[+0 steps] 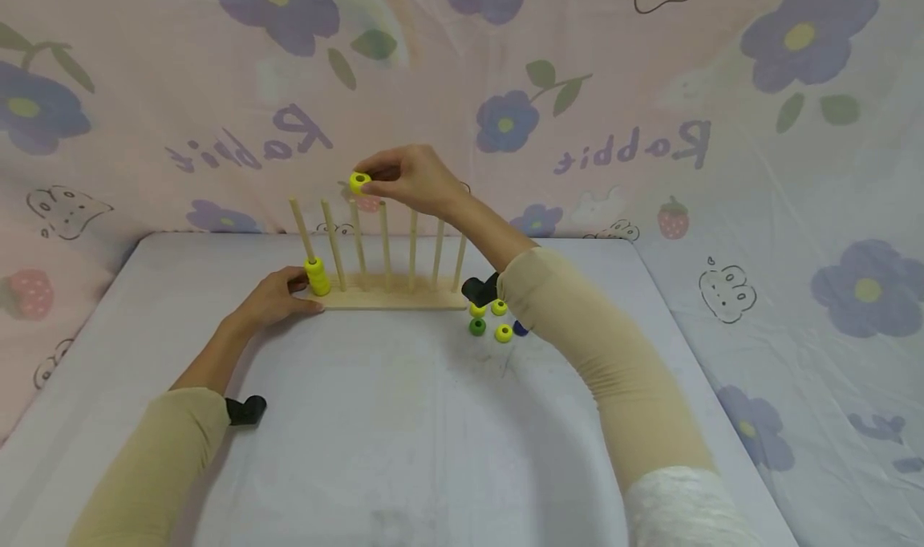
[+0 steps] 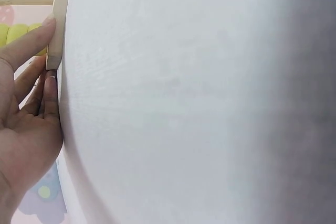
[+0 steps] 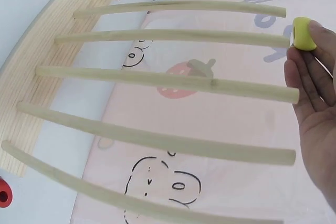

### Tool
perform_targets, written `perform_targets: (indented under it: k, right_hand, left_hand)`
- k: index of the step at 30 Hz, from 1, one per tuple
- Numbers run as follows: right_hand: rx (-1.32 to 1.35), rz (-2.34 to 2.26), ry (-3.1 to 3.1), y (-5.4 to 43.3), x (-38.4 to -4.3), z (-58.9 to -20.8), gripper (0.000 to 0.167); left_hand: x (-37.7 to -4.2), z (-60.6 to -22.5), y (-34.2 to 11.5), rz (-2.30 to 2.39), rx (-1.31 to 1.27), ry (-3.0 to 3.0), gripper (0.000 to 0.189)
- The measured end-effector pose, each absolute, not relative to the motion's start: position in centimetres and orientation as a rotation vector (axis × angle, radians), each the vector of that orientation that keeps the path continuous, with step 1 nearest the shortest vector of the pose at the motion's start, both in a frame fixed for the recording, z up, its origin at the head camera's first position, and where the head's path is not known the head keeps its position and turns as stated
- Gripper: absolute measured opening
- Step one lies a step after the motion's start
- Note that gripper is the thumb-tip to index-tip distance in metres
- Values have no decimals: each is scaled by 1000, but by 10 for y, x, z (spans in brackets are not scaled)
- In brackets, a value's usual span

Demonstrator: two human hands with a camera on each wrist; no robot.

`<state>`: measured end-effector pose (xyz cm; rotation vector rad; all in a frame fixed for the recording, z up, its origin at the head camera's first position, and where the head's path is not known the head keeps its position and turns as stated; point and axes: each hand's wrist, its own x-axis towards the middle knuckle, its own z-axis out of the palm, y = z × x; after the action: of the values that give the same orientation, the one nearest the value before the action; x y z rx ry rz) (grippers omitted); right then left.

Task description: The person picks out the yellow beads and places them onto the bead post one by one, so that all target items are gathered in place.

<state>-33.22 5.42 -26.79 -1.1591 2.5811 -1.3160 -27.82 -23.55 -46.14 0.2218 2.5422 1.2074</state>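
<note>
A wooden peg rack [image 1: 393, 298] with several upright pegs stands toward the back of the table. Yellow beads [image 1: 316, 277] are stacked on its leftmost peg, the upper part of which is bare. My left hand [image 1: 270, 298] grips the left end of the base; in the left wrist view its thumb [image 2: 39, 38] lies against the board and the fingertips sit at its end. Between thumb and fingers my right hand [image 1: 415, 180] pinches one yellow bead [image 1: 359, 183], held above the tops of the pegs, near the third from the left.
Loose yellow beads [image 1: 504, 334], a green bead [image 1: 477, 327] and a dark blue bead [image 1: 520, 328] lie right of the rack, partly under the right forearm. A red bead [image 3: 4, 192] shows near the base in the right wrist view. Behind the table hangs a printed cloth [image 1: 433, 74].
</note>
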Motion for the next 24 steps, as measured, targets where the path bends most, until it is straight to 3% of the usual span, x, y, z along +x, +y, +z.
perform_targets:
  k: [24]
  right_hand:
    - [-1130,-1260,2501,4,-330,-263,33]
  left_hand:
    - [-282,-464,-238,1238,206,2508,87]
